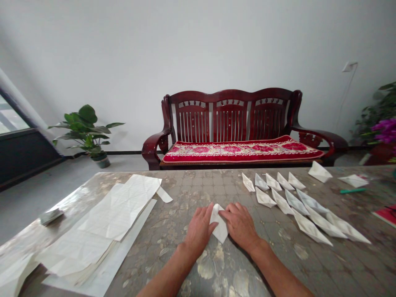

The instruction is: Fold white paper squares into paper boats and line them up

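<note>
A small piece of folded white paper (220,231) lies on the patterned table between my two hands, its lower end coming to a point. My left hand (199,227) grips its left edge, the thumb resting on top of the paper. On the other side, my right hand (241,226) is curled over the right edge, with its fingers bent and pressed to the paper. To the right stand several folded paper boats (311,229) in rows. A stack of creased white sheets (114,214) spreads over the left of the table.
A paper strip (164,194) lies beside the sheets, and a small grey object (51,216) near the left edge. A green pen (352,191) and a red book (386,214) are at the right. Behind the table (173,247) stands a wooden bench (230,119); a potted plant (89,132) is left.
</note>
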`<act>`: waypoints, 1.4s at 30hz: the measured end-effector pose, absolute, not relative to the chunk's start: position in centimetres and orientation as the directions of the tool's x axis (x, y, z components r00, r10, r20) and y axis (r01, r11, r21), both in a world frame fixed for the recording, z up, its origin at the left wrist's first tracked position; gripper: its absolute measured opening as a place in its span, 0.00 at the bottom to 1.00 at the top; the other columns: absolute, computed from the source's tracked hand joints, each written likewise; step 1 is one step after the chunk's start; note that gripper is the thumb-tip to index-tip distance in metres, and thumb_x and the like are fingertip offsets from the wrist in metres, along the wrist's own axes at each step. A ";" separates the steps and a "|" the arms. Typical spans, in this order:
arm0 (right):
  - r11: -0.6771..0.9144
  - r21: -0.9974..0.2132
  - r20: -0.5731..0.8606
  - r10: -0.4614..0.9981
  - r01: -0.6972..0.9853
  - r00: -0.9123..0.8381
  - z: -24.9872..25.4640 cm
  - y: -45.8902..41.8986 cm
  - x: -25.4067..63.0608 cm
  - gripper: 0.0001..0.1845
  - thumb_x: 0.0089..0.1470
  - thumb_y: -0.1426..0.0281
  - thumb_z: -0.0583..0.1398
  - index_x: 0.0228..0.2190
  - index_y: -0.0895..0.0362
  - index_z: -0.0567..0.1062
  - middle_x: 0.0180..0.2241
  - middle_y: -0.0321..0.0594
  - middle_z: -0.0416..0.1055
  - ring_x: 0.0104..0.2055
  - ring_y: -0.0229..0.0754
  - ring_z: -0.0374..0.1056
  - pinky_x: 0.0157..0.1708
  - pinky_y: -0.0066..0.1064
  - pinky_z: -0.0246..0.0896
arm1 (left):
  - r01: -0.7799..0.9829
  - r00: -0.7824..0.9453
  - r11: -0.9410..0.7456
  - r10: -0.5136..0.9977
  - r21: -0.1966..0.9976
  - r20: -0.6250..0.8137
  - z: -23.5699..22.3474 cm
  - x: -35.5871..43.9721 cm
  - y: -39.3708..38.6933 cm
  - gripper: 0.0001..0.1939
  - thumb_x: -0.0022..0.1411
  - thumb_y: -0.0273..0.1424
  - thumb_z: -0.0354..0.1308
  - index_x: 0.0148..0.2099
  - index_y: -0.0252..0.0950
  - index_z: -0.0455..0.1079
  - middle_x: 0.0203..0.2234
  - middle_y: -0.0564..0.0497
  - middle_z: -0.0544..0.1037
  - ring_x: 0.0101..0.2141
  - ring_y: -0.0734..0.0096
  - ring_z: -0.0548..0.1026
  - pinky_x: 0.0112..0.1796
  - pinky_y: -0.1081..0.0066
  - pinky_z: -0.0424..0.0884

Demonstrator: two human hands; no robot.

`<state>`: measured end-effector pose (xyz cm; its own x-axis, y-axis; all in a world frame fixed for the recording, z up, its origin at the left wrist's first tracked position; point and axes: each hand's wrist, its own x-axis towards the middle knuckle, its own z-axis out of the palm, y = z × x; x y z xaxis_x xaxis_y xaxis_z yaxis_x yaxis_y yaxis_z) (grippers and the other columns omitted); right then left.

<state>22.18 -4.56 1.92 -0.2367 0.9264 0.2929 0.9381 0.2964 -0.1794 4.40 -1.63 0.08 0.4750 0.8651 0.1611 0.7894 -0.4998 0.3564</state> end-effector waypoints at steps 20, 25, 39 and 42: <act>0.337 -0.127 0.266 0.917 0.933 -0.295 1.7 -4.3 21.7 0.14 0.62 0.69 0.56 0.48 0.43 0.73 0.37 0.39 0.68 0.39 0.44 0.59 0.36 0.33 0.48 | 0.798 0.224 -0.314 0.947 0.515 0.230 0.1 5.7 -0.7 0.17 0.63 0.24 0.49 0.54 0.37 0.66 0.42 0.47 0.77 0.44 0.65 0.75 0.45 0.68 0.71; 0.358 -0.204 0.287 0.912 0.911 -0.294 1.2 -4.2 22.0 0.12 0.62 0.70 0.55 0.39 0.47 0.78 0.35 0.38 0.68 0.39 0.42 0.60 0.38 0.32 0.50 | 0.722 0.402 -0.531 0.843 0.442 0.356 -0.6 5.6 -0.7 0.15 0.66 0.26 0.47 0.51 0.37 0.70 0.47 0.47 0.77 0.48 0.67 0.74 0.51 0.66 0.70; 0.116 -0.228 0.313 0.949 0.967 -0.040 0.1 -3.8 22.3 0.20 0.62 0.68 0.52 0.55 0.51 0.70 0.53 0.44 0.68 0.55 0.50 0.59 0.53 0.42 0.55 | 0.718 0.684 -0.696 0.709 0.010 0.170 -1.1 5.1 -2.8 0.35 0.66 0.51 0.43 0.70 0.41 0.47 0.67 0.46 0.53 0.66 0.51 0.50 0.61 0.44 0.49; 0.074 -0.165 0.276 0.961 0.984 -0.026 -0.7 -3.3 22.4 0.23 0.63 0.64 0.50 0.58 0.52 0.66 0.60 0.44 0.62 0.63 0.53 0.51 0.61 0.46 0.46 | 0.708 0.701 -0.707 0.699 -0.013 0.142 -0.7 5.2 -2.7 0.37 0.66 0.53 0.41 0.69 0.37 0.47 0.67 0.43 0.52 0.66 0.49 0.47 0.61 0.42 0.45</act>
